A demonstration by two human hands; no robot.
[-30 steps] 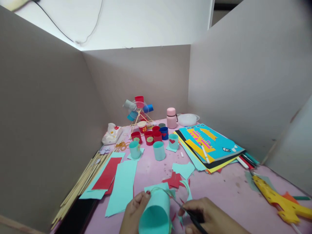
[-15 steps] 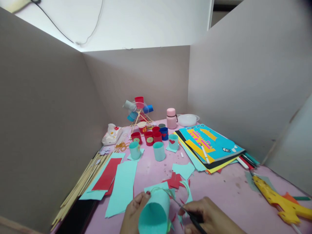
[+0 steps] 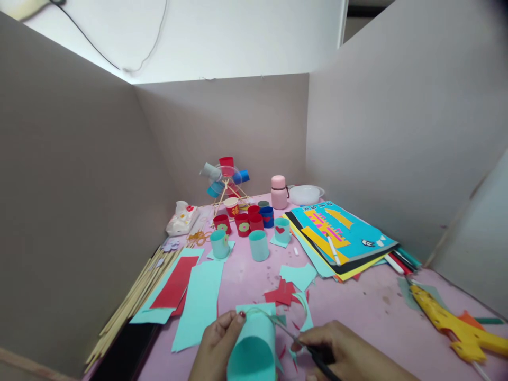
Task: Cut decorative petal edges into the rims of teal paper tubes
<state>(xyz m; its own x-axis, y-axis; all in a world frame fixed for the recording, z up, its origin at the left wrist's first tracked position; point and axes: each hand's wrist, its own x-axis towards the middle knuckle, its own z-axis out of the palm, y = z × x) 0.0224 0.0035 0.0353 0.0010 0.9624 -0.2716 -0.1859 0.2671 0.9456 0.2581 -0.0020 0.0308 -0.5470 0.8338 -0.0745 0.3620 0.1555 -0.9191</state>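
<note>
At the bottom centre of the frame, holds the cup (image 3: 265,330) tilted, with its mouth toward the camera, in the left hand (image 3: 219,343), with fingers clamped on its left side and thumb near the far rim. With the right hand (image 3: 336,344), grips the scissors (image 3: 320,364), fingers closed round the black handle, metal pointing at that rim; cannot tell whether touching. Looks like rolled paper: probably very light, springy, not slippery, but easily creased or crushed by squeezing. Best taken lightly by the side wall, well clear of the blade.
</note>
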